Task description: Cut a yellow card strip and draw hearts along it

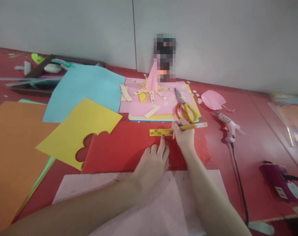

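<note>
My right hand [184,137] is closed around a gold-coloured pen [200,125], its tip end over a small yellow paper strip [153,132]. Dark heart shapes are drawn along the strip, which lies on a red sheet [114,157]. My left hand [152,160] rests on the red sheet with its fingers stretched out, the index fingertip at the strip's lower edge. Just beyond my right hand lie scissors [180,95] with one red and one yellow handle. Farther back, a pink paper cone [152,78] stands amid decorated strips that spread out like rays.
To the left lie a blue sheet [89,85], a yellow sheet [72,131] with a scalloped cutout and an orange sheet [18,147]. A dark tray [18,88] stands behind them. At the right are a corded glue gun [229,127], a pink paper piece [212,99] and a purple power box [276,178].
</note>
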Motion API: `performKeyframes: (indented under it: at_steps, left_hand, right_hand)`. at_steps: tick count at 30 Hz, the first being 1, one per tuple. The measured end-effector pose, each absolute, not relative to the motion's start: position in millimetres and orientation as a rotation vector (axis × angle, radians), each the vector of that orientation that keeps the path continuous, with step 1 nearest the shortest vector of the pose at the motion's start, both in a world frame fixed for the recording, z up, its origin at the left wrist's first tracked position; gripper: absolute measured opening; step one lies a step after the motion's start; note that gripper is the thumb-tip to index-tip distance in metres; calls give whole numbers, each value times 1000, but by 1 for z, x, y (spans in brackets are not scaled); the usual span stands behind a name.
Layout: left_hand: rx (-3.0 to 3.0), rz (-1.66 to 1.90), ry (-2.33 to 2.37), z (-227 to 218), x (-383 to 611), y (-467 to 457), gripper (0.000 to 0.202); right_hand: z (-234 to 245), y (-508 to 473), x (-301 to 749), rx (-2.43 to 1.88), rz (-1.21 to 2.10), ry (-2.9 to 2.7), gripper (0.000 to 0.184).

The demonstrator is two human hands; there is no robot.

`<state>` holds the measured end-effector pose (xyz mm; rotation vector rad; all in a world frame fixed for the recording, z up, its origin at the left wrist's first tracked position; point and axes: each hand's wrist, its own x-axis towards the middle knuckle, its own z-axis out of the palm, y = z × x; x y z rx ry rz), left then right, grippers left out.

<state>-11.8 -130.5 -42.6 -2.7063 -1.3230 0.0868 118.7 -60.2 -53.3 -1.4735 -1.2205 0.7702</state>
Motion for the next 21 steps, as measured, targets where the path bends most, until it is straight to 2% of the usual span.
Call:
performKeyframes:
  at_steps: [21]
  left_hand:
    - [-2750,33,-1383,-42,-12,-131,44]
  right_hand:
    - [-50,-62,117,-1526,716,-1291,29]
